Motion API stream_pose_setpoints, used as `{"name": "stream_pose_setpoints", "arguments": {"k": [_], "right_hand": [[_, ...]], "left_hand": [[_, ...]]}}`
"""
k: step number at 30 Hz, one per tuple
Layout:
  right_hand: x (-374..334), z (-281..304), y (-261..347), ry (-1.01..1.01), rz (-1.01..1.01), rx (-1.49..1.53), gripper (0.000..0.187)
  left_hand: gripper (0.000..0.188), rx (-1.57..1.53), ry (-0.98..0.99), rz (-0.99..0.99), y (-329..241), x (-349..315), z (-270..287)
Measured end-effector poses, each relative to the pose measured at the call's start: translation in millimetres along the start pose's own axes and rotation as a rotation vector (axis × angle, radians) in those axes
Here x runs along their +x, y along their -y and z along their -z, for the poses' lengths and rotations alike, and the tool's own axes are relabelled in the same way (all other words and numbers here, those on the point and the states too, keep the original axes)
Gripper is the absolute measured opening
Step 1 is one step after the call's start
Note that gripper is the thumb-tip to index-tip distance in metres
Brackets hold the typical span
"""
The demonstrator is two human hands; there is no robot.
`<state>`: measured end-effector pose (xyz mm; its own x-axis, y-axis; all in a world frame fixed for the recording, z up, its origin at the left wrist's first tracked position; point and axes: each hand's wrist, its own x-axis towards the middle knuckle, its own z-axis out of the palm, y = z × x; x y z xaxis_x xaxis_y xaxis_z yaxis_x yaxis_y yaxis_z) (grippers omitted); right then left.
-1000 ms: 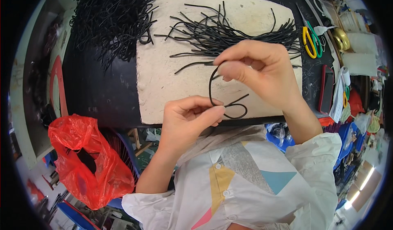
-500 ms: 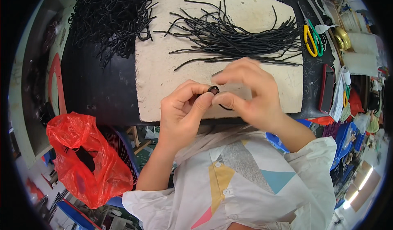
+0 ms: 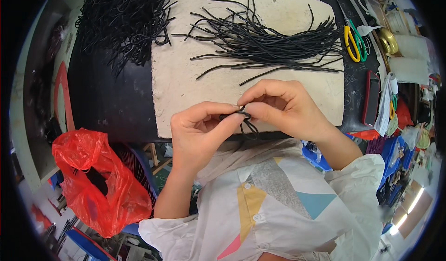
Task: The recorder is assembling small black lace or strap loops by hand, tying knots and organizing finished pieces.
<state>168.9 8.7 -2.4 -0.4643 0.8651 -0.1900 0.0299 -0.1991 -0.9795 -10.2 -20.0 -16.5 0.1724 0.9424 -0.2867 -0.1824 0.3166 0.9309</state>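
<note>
Between both hands is a thin black cord [image 3: 250, 130], looped at the fingertips, its loops hanging down over the near edge of the board. My left hand [image 3: 200, 130] pinches it between thumb and forefinger. From the other side my right hand [image 3: 283, 107] grips the same cord with thumb and forefinger, the fingertips of both hands nearly touching. Just beyond the hands, a loose bundle of straight black cords [image 3: 274, 45] lies across the cream board [image 3: 176, 93]. Whether the held cord is knotted is hidden by the fingers.
A tangled heap of black cords [image 3: 121, 24] covers the table's far left. Scissors with yellow and green handles [image 3: 353, 43] lie right of the board, near a dark red phone-like case [image 3: 370, 98]. A red plastic bag [image 3: 102, 182] stands at the lower left.
My right hand has come down and in, its forefinger and thumb closing on the cord. Loops of cord now hang below the fingers. My left hand has shifted slightly left.
</note>
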Motion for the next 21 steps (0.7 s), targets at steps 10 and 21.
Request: {"name": "stream_pose_setpoints", "arguments": {"k": [10, 21], "right_hand": [[-3.8, 2.1, -5.7, -0.093, 0.26, -0.408, 0.01], [-4.4, 2.2, -12.0, -0.155, 0.181, -0.37, 0.01]], "left_hand": [[0.016, 0.046, 0.111, 0.075, -4.4, 0.7, 6.3], [0.011, -0.017, -0.13, -0.014, -2.6, -2.9, -2.1]]}}
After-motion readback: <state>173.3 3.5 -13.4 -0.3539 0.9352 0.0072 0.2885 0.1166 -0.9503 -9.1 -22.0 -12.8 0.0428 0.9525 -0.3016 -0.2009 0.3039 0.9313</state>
